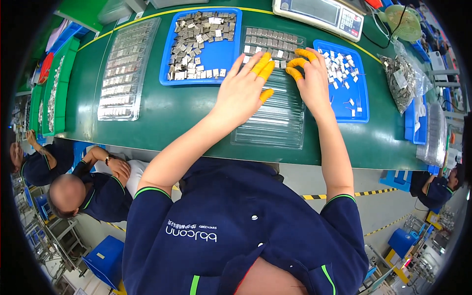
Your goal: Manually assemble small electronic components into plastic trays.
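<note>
Fingers of left hand and right hand spread, empty, over clear slotted tray, its near rows bare.

Both hands forward, palms down, fingers spread, seemingly empty, yellow-capped fingertips.

You are looking down on a factory workbench with a busy floor around it.

Your green bench fills the upper half of the frame, edged with a yellow line along its far side. At the upper left you see green bins; at the top right, a weighing scale. Below the bench the grey floor carries black-and-yellow striped tape. Blue crates sit at the lower left and right, and other seated workers in dark blue shirts appear at the left and right edges. The light is bright and even.
</note>
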A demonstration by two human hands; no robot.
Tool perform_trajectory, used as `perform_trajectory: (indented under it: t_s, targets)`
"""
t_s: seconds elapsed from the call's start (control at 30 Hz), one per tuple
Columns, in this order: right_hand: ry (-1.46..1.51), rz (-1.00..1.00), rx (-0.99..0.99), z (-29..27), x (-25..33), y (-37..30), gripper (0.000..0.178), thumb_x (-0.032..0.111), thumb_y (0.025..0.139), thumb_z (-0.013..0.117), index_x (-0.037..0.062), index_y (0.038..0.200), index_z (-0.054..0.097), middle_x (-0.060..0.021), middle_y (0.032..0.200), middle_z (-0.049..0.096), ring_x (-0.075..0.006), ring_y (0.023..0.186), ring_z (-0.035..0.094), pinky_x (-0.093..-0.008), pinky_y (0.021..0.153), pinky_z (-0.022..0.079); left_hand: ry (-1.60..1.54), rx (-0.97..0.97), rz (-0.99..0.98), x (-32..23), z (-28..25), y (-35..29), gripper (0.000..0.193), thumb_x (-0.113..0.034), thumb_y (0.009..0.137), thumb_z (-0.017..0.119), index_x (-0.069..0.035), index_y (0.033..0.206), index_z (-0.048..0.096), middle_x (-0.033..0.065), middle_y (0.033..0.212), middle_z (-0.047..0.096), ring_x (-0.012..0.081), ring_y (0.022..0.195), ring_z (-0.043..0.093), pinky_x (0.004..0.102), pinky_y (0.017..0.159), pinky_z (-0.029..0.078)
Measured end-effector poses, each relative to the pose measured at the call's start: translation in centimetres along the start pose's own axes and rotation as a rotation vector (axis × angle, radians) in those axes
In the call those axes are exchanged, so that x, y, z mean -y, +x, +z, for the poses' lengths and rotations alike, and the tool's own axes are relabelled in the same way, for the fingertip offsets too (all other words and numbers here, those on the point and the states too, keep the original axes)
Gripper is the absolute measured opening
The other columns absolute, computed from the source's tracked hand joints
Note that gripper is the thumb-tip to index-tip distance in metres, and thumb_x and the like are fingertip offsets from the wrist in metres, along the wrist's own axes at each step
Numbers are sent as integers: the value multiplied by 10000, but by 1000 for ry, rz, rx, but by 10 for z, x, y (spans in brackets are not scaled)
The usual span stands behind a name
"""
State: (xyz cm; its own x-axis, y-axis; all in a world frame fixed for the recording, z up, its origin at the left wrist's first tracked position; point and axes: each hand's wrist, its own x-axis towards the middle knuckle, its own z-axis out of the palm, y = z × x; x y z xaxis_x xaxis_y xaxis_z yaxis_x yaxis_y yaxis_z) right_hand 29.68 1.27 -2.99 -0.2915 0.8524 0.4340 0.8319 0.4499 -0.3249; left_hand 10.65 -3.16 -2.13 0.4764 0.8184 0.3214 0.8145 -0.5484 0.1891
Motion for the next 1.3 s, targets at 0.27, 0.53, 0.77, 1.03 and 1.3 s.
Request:
perform_trajectory:
  t_s: [0.27, 0.53, 0.77, 1.03, 1.3]
  targets:
    - [57, 37, 15, 0, 0, 0, 168, 73, 695, 668, 48, 861, 656, -94, 1075, 567, -283, 1148, 417, -386, 967, 336, 2, 81, 8, 3, 14, 12, 508, -367, 846, 509, -7, 1202, 469, 107, 1276, 455, 207, 1299, 278, 410, 1078, 172]
    - [85, 31, 17, -1, 2, 0, 169, 100, 676, 694, 64, 840, 675, -83, 1048, 582, -272, 1121, 438, -370, 949, 347, 32, 95, -58, 1, 7, 11, 513, -354, 844, 518, 5, 1205, 463, 132, 1271, 455, 223, 1301, 275, 434, 1082, 141]
    - [36, -26, -41, 0, 9, 5, 207, 128, 669, 702, 82, 870, 685, -46, 903, 619, -229, 911, 519, -344, 818, 392, 6, 60, 14, 16, -2, 9, 514, -358, 845, 513, -13, 1221, 456, 96, 1293, 444, 222, 1318, 239, 446, 1087, 108]
    - [77, 15, -16, 8, 12, 0, 193, 112, 668, 694, 74, 857, 686, -57, 872, 617, -230, 864, 530, -338, 787, 400, -11, 108, 38, 13, 3, 4, 526, -376, 834, 519, 1, 1199, 474, 116, 1280, 453, 234, 1318, 238, 440, 1079, 143]
    - [84, 59, 26, 7, 15, 4, 197, 96, 670, 689, 62, 864, 685, -66, 853, 611, -232, 842, 528, -339, 781, 409, -48, 90, 62, 20, -1, 5, 517, -340, 837, 530, -1, 1219, 451, 120, 1276, 453, 241, 1314, 244, 437, 1081, 139]
